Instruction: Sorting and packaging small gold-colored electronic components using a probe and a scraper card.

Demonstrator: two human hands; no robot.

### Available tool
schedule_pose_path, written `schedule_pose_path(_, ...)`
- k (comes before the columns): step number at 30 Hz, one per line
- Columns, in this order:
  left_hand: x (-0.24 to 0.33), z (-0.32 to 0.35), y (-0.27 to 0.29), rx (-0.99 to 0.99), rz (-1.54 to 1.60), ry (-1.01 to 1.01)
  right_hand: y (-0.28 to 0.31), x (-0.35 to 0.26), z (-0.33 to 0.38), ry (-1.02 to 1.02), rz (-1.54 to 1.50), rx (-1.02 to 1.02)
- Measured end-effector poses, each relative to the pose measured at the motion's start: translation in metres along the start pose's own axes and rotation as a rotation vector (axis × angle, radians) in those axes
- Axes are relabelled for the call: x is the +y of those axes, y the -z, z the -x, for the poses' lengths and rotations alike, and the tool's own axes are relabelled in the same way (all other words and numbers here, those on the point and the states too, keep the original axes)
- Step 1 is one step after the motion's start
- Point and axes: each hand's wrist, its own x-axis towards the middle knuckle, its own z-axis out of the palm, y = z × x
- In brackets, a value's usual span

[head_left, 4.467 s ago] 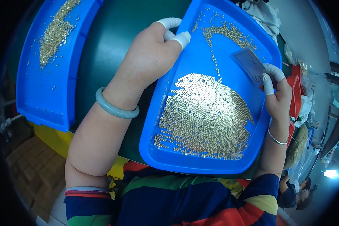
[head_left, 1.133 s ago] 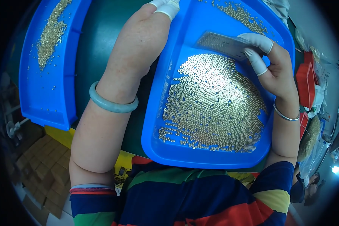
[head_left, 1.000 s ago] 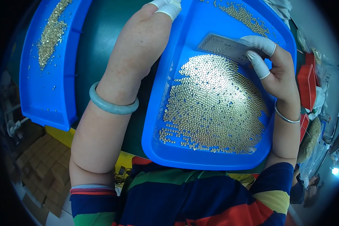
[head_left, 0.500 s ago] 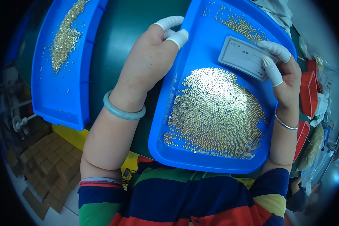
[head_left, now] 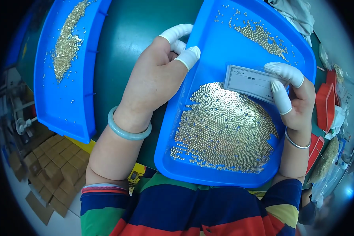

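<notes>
A blue tray (head_left: pixel 220 180) lies in front of me with a wide single layer of small gold beads (head_left: pixel 224 131) in its near half. A smaller patch of the beads (head_left: pixel 261 38) sits at its far right. My left hand (head_left: pixel 155 74), with white finger cots on, is closed on the tray's left rim, thumb inside. Between thumb and forefinger, my right hand (head_left: pixel 297 94) pinches a printed white card (head_left: pixel 247 82). The card is held over the far edge of the bead layer; whether it touches them I cannot tell. White cots cover those fingers too.
Left of it stands another blue tray (head_left: pixel 43 98) with a strip of gold pieces (head_left: pixel 66 47). Green tabletop (head_left: pixel 122 35) shows between the trays. Red bins (head_left: pixel 325 106) and plastic bags are at the right. Cardboard boxes (head_left: pixel 59 165) are stacked low on the left.
My right hand has drawn the card slightly nearer and left, to the bead layer's far edge, and its tilt is flatter. My left hand stays on the rim.
</notes>
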Motion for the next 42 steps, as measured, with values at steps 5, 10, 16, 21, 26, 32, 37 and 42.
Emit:
schedule_pose_path(5,0.003,-0.002,-0.002,-0.018,0.005,-0.056,0.007,-0.004,0.0,-0.117,0.044,0.083)
schedule_pose_path(10,0.003,-0.005,-0.007,-0.041,0.135,0.03,0.029,-0.002,0.01,-0.246,-0.057,0.217)
schedule_pose_path(16,0.003,-0.007,-0.013,-0.011,0.139,0.054,0.085,-0.019,0.074,-0.388,-0.064,0.73)
schedule_pose_path(21,0.015,-0.012,-0.025,0.009,0.128,0.07,0.087,-0.008,0.185,-0.618,-0.214,1.048)
schedule_pose_path(26,0.015,-0.017,-0.031,0.001,0.113,0.043,0.052,-0.022,0.218,-1.004,-0.155,0.919)
schedule_pose_path(32,0.009,-0.018,-0.028,0.008,0.123,0.047,0.088,-0.055,0.231,-1.064,0.313,0.734)
schedule_pose_path(37,0.013,-0.018,-0.029,0.013,0.082,0.042,0.176,0.002,0.289,-1.232,-0.089,1.129)
schedule_pose_path(42,0.009,-0.021,-0.025,-0.02,0.103,0.027,0.215,0.034,0.285,-1.158,-0.596,1.095)
